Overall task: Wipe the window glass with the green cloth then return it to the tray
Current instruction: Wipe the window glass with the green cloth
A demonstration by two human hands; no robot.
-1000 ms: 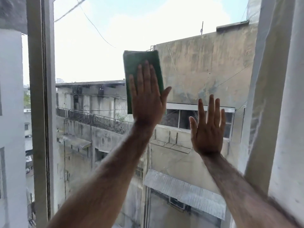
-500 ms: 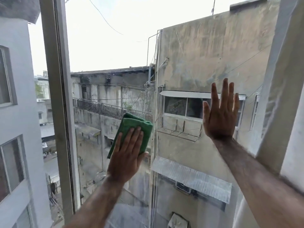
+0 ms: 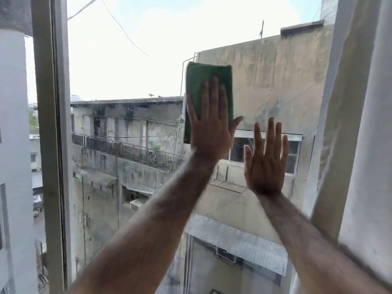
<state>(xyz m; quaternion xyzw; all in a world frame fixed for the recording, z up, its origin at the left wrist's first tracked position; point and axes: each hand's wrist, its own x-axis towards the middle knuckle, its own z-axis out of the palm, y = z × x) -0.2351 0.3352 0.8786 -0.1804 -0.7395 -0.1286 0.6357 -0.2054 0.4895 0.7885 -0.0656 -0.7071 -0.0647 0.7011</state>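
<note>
A folded green cloth (image 3: 201, 79) lies flat against the window glass (image 3: 127, 71), high in the middle of the pane. My left hand (image 3: 210, 128) presses on the cloth's lower half with the palm flat and fingers stretched upward. My right hand (image 3: 265, 160) rests open and flat on the glass just to the right and a little lower, holding nothing. The tray is not in view.
A pale vertical window frame (image 3: 51, 145) bounds the pane on the left. A light curtain (image 3: 364, 134) hangs along the right edge beside my right forearm. Concrete buildings and a railed balcony show through the glass.
My left hand has slid the cloth from the lower left part of the pane up and to the right. My right hand has stayed flat on the glass.
</note>
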